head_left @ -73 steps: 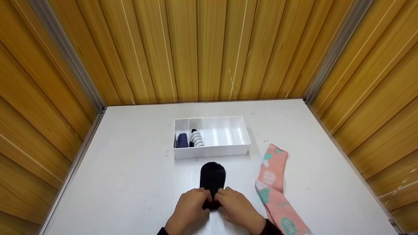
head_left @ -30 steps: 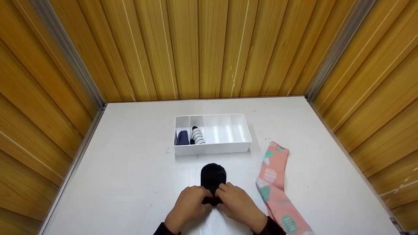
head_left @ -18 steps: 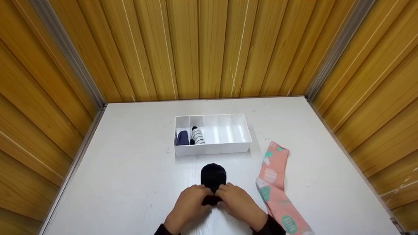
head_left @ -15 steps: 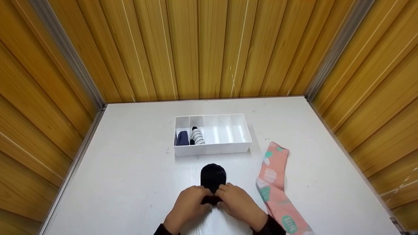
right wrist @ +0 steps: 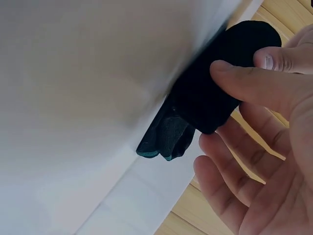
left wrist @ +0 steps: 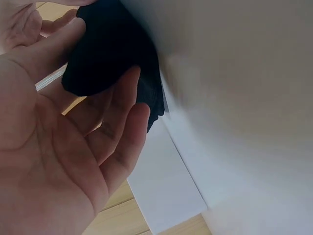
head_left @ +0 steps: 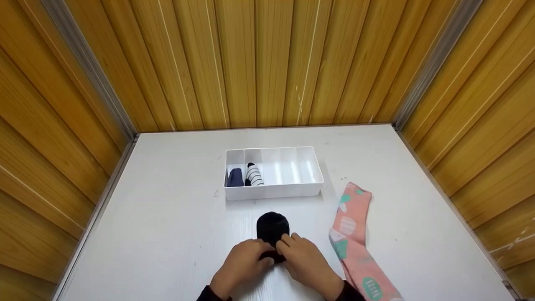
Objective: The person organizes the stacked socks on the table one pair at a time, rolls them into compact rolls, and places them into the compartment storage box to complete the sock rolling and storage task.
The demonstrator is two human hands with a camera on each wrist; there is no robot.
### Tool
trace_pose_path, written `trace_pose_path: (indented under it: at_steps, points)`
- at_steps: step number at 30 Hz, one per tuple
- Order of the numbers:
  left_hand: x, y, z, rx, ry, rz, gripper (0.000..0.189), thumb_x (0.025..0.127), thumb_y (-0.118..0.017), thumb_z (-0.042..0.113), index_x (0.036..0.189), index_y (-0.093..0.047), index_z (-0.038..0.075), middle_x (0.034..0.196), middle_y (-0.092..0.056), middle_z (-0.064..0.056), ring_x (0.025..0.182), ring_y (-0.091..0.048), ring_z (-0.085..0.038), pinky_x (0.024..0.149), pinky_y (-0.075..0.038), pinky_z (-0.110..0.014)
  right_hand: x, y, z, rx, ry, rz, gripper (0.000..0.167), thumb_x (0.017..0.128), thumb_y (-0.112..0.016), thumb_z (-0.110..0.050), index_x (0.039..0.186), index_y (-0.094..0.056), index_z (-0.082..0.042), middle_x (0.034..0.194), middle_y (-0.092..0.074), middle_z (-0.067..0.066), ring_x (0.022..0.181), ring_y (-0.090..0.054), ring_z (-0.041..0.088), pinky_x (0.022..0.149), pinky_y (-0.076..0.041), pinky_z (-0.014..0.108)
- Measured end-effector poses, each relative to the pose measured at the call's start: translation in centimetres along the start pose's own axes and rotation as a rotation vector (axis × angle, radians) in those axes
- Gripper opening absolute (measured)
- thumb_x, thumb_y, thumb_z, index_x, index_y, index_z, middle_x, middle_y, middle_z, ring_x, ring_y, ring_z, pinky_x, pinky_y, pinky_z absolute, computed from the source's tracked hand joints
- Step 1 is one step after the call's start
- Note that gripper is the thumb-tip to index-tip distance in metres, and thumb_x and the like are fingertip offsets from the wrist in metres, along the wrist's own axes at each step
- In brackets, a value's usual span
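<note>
A black sock lies on the white table in front of me, its near end folded over in a thick roll. My left hand pinches the left side of that fold, thumb at the near edge and fingers over the top. On the right side, my right hand grips the same fold between thumb and fingers. The left wrist view shows the sock bunched between thumb and fingertips. In the right wrist view, loose layers with a teal edge stick out beyond the roll of the sock.
Behind the hands stands a white divided box. A navy sock and a striped sock sit in its two left compartments. To the right, a long pink patterned sock lies flat. Wood-patterned walls enclose the table.
Both hands stay on the black sock, nearly in place. The fold's near edge has shifted slightly away from me, and the right fingers have moved a little. The other socks stay put.
</note>
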State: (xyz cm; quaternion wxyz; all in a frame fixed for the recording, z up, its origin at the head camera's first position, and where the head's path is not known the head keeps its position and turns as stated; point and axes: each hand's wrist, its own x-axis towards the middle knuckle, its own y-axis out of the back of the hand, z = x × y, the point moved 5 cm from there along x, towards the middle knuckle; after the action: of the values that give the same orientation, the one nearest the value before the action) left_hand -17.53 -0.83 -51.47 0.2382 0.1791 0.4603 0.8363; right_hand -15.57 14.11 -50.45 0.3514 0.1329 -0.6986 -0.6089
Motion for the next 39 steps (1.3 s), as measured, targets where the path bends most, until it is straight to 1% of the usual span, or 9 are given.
trace_pose_path:
  at_steps: [3,5,12,16,21,26,30,33,39]
  points:
    - [0.0,-0.05,0.03,0.016,-0.005,0.009,0.018,0.094,-0.071,0.025,0.11,-0.077,0.024,0.095,-0.071,0.01,0.088,-0.065,-0.008,0.076,-0.053,-0.031,0.05,0.17,-0.04,-0.015,-0.003,0.02,0.034,0.069,-0.086,-0.014,0.085,-0.057,-0.019,0.085,-0.053,-0.007,0.074,-0.049,0.011,0.057,-0.038,0.023]
    - [0.01,-0.04,0.03,0.028,-0.003,0.017,0.017,0.094,-0.07,0.025,0.11,-0.076,0.023,0.094,-0.07,0.009,0.087,-0.065,-0.008,0.075,-0.053,-0.031,0.05,0.23,-0.03,-0.012,-0.011,0.017,0.033,0.07,-0.086,-0.014,0.084,-0.057,-0.019,0.084,-0.054,-0.007,0.074,-0.049,0.011,0.058,-0.039,0.023]
    - [-0.1,0.05,0.04,0.05,0.009,0.037,0.018,0.094,-0.072,0.027,0.109,-0.077,0.02,0.094,-0.068,0.009,0.085,-0.063,-0.008,0.073,-0.052,-0.03,0.1,0.33,0.15,0.041,-0.049,-0.027,0.03,0.072,-0.087,-0.014,0.092,-0.065,-0.017,0.087,-0.061,-0.007,0.078,-0.056,0.012,0.063,-0.046,0.026]
    - [-0.07,0.19,0.1,0.071,0.007,0.07,0.021,0.088,-0.078,0.027,0.108,-0.076,0.02,0.097,-0.066,0.009,0.088,-0.063,-0.009,0.076,-0.053,-0.03,0.21,0.34,0.35,0.07,-0.069,-0.047,0.028,0.072,-0.086,-0.012,0.092,-0.067,-0.017,0.087,-0.063,-0.007,0.078,-0.057,0.012,0.063,-0.048,0.026]
    - [-0.01,0.38,0.21,0.088,-0.009,0.11,0.032,0.076,-0.087,0.02,0.104,-0.074,0.024,0.099,-0.065,0.01,0.09,-0.062,-0.009,0.077,-0.054,-0.032,0.28,0.24,0.56,0.117,-0.08,-0.062,0.027,0.072,-0.085,-0.009,0.092,-0.067,-0.015,0.086,-0.063,-0.006,0.078,-0.057,0.012,0.065,-0.049,0.026]
    - [0.03,0.49,0.25,0.08,-0.015,0.109,0.039,0.069,-0.089,0.012,0.102,-0.074,0.027,0.097,-0.064,0.011,0.088,-0.061,-0.008,0.076,-0.053,-0.031,0.26,0.16,0.69,0.152,-0.078,-0.057,0.028,0.072,-0.085,-0.007,0.092,-0.067,-0.015,0.086,-0.063,-0.006,0.079,-0.057,0.011,0.067,-0.05,0.026]
    - [0.04,0.41,0.25,0.114,-0.012,0.12,0.044,0.064,-0.091,0.012,0.101,-0.073,0.027,0.096,-0.065,0.011,0.087,-0.062,-0.009,0.074,-0.053,-0.03,0.34,0.11,0.8,0.162,-0.095,-0.083,0.027,0.074,-0.085,-0.008,0.095,-0.069,-0.014,0.09,-0.066,-0.006,0.082,-0.058,0.011,0.07,-0.051,0.027]
    - [0.04,0.21,0.27,0.149,-0.017,0.139,0.045,0.062,-0.09,0.009,0.1,-0.071,0.026,0.096,-0.065,0.01,0.086,-0.063,-0.01,0.072,-0.053,-0.029,0.38,0.06,0.81,0.157,-0.098,-0.092,0.026,0.075,-0.084,-0.009,0.096,-0.07,-0.014,0.091,-0.067,-0.005,0.083,-0.059,0.011,0.07,-0.051,0.027]
    - [0.08,-0.07,0.36,0.145,0.004,0.147,0.04,0.067,-0.082,0.0,0.097,-0.071,0.024,0.094,-0.066,0.011,0.083,-0.064,-0.01,0.069,-0.053,-0.028,0.3,-0.04,0.49,0.078,-0.051,-0.064,0.03,0.071,-0.087,-0.013,0.095,-0.069,-0.015,0.088,-0.064,-0.005,0.079,-0.055,0.012,0.065,-0.048,0.027]
